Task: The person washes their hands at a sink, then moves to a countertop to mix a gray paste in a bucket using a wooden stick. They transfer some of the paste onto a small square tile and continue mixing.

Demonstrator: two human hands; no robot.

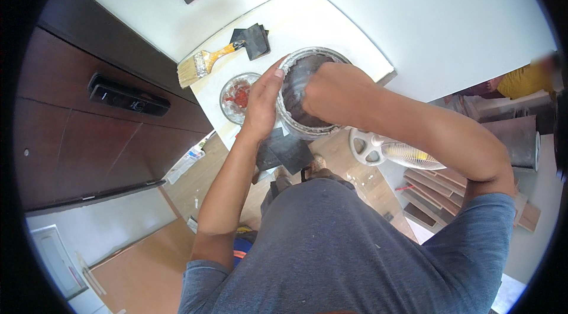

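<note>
A round tub (310, 131) with pale, crusted smears on its rim stands on the white tabletop (331, 21). My left hand (263, 104) grips the tub's left side, thumb up at the rim and fingers against the outer wall. Inside the tub is my right hand (332, 92), closed in a fist over the grey, coated interior; whatever it holds is hidden. Left of the tub sits a clear round container (225, 107) with red material in it. Behind that lie a yellow-handled paintbrush (204, 64) with whitish bristles and several dark square pieces (258, 42).
Dark flat squares (289, 151) lie at the table's near edge. A dark wooden door (106, 136) with a black lock (127, 96) is on the left. At right are a white fan (408, 154), stacked boards (438, 189) and a person in yellow (526, 84). White walls meet behind the table.
</note>
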